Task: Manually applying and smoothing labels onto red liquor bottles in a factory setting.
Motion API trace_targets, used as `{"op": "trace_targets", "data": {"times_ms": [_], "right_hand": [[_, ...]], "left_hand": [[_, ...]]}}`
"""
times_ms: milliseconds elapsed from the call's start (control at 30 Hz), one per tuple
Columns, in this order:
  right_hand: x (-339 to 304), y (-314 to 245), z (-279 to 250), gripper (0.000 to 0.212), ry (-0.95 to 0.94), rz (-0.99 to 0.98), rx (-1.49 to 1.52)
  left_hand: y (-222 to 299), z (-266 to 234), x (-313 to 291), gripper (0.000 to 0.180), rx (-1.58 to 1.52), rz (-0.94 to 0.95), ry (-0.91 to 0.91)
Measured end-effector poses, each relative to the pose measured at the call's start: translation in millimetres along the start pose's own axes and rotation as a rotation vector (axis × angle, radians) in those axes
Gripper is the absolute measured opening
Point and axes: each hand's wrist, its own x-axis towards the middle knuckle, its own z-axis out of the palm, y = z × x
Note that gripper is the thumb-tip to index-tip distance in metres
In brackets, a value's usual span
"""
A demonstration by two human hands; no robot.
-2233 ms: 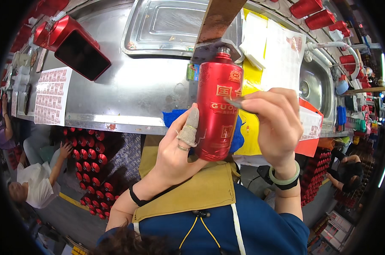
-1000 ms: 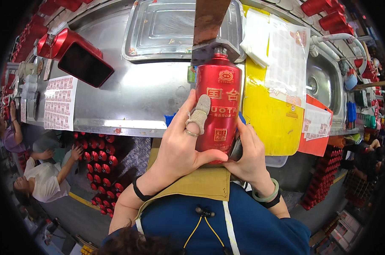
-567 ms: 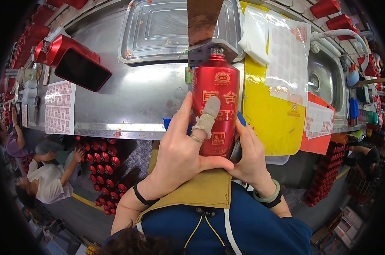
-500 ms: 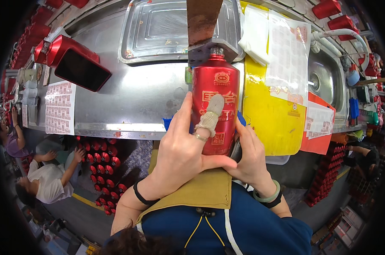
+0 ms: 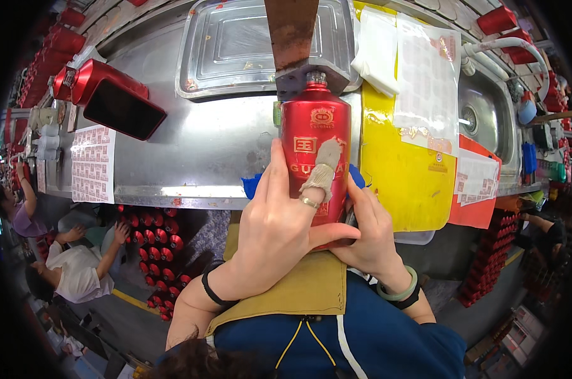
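A red bottle [image 5: 317, 114] with gold markings lies with its open glass neck pointing away from me, up against a dark bracket [image 5: 291, 38]. My left hand [image 5: 276, 234] is on its left side, the other fingers along the edge and the thumb stretched across the lower end. A pale cloth finger cover [image 5: 324, 170] on the left index finger rests on the bottle's front, over part of the gold markings. My right hand [image 5: 371, 230] closes around the lower right side; some of its fingers are hidden. Blue material [image 5: 251, 186] shows beneath the bottle on both sides.
A metal tray [image 5: 226, 50] lies behind on the steel bench. To the left are a phone [image 5: 125, 108] leaning on another red bottle [image 5: 106, 76] and a sticker sheet [image 5: 93, 165]. At right are a yellow mat [image 5: 409, 196], a translucent sheet [image 5: 425, 95] and a sink [image 5: 482, 114].
My left index finger has slid to the right across the bottle's front, and the left hand has turned slightly with it. The bottle and right hand stay almost in place.
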Motion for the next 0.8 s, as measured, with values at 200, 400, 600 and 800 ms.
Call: {"op": "trace_targets", "data": {"times_ms": [200,400,600,800], "right_hand": [[-2.2,1.8,0.0,0.1,0.0,0.001,0.009],[-1.5,-0.6,-1.7,0.099,-0.001,-0.003,0.02],[-3.2,-2.5,-0.8,0.098,0.014,0.008,0.013],[-2.0,-1.3,-0.3,0.095,0.045,-0.034,0.028]], "left_hand": [[-7.8,7.8,-4.7,0.091,-0.047,-0.005,0.059],[-0.9,0.6,7.4,0.071,0.02,-0.009,0.011],[-10.5,1.6,15.3,0.09,-0.002,-0.021,0.073],[-18.0,-2.7,32.6,0.084,0.018,-0.128,-0.019]]}}
